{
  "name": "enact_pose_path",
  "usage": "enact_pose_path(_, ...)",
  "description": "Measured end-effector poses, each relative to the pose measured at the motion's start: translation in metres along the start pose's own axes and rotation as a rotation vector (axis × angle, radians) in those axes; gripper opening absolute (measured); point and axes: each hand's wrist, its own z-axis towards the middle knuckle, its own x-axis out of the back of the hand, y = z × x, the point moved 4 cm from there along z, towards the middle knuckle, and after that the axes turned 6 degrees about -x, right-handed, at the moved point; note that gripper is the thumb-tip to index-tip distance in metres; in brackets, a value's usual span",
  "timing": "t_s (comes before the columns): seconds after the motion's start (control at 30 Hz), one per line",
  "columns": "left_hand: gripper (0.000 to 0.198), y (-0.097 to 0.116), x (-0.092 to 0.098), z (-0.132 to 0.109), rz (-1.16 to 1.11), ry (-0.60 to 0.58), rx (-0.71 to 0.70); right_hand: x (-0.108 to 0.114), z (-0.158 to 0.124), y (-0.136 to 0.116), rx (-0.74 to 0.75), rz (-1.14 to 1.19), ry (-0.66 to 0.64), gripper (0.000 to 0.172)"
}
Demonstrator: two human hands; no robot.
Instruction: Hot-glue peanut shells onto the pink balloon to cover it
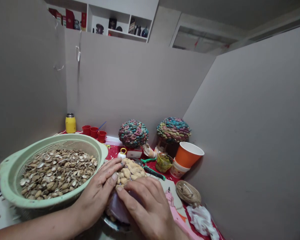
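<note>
In front of me is a rounded lilac form (117,208) with its top covered in tan nutshells (131,170) that look like pistachio halves. My left hand (100,188) lies along its left side, thumb and fingers bent over the shells. Curled over the near right side, my right hand (150,203) presses its thumb and index finger at the edge of the shell layer. Whether a loose shell is between those fingertips is hidden. Below the form shows a shiny rim (116,225). On the left stands a green colander (8,178) full of loose shells (57,173).
Behind are two multicoloured shell-covered domes (133,133), red cups (94,132) and a yellow bottle (70,124). Green-handled pliers (156,173), a tub of yellow-green stuff (163,162), orange paper cup (187,155), twine coil (188,193) and pink glue gun (180,221) lie rightward. Grey panels enclose the table.
</note>
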Motion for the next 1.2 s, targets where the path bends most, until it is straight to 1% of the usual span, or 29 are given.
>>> enact_pose_path(0.17,0.043,-0.002,0.001,-0.002,-0.080,-0.017,0.060,-0.006,-0.002,0.003,0.002,-0.026,-0.035,0.030)
enact_pose_path(0.33,0.044,0.000,-0.001,-0.003,-0.115,-0.041,0.112,-0.006,-0.002,0.003,0.002,-0.019,0.002,0.026)
enact_pose_path(0.5,0.047,-0.001,-0.002,-0.002,-0.118,-0.050,0.104,-0.009,-0.002,0.004,0.001,-0.029,-0.028,0.026)
enact_pose_path(0.6,0.049,-0.002,-0.001,-0.003,-0.123,-0.047,0.100,-0.006,-0.002,0.006,-0.015,-0.009,-0.036,0.023)
enact_pose_path(0.7,0.051,-0.001,-0.001,-0.005,-0.117,-0.047,0.083,0.003,-0.001,0.011,-0.077,0.108,-0.063,0.017)
enact_pose_path(0.83,0.050,-0.004,-0.001,-0.009,-0.102,-0.059,0.024,0.014,-0.002,0.025,-0.223,0.208,-0.034,0.027)
enact_pose_path(0.9,0.049,-0.005,-0.002,-0.011,-0.081,-0.070,-0.034,0.014,-0.004,0.034,-0.299,0.228,-0.039,0.029)
enact_pose_path(1.0,0.050,-0.007,-0.002,-0.014,-0.025,-0.089,-0.152,0.007,-0.007,0.046,-0.401,0.262,-0.137,0.033)
enact_pose_path(1.07,0.054,-0.007,-0.002,-0.016,0.016,-0.104,-0.222,0.002,-0.010,0.052,-0.457,0.287,-0.229,0.043)
enact_pose_path(1.13,0.057,-0.009,-0.003,-0.016,0.047,-0.112,-0.263,-0.002,-0.012,0.055,-0.496,0.315,-0.316,0.054)
enact_pose_path(1.2,0.057,-0.011,-0.003,-0.017,0.070,-0.106,-0.280,-0.005,-0.014,0.055,-0.527,0.340,-0.387,0.061)
